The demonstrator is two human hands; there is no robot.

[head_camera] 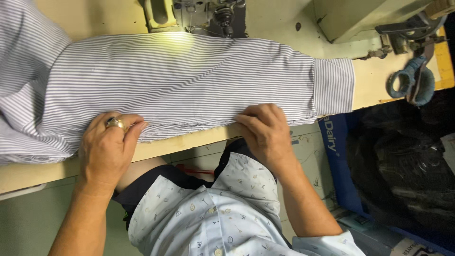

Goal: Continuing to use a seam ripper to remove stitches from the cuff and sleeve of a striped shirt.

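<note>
Fingers of the left hand (108,148) and right hand (266,130) are pressing flat, not gripping, on the near edge of the grey-and-white striped cotton shirt sleeve (189,80), lying lengthwise across the wooden sewing table (28,175).

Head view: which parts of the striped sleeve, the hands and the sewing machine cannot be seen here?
- Striped sleeve: its shoulder end runs off the left edge.
- Sewing machine: cut off by the top edge; the needle is too small and glare-washed to make out.
- Left hand and right hand: palms face down on the cloth, so what lies beneath is hidden.
- Scissors: blades partly hidden by wrapped handles.
</note>
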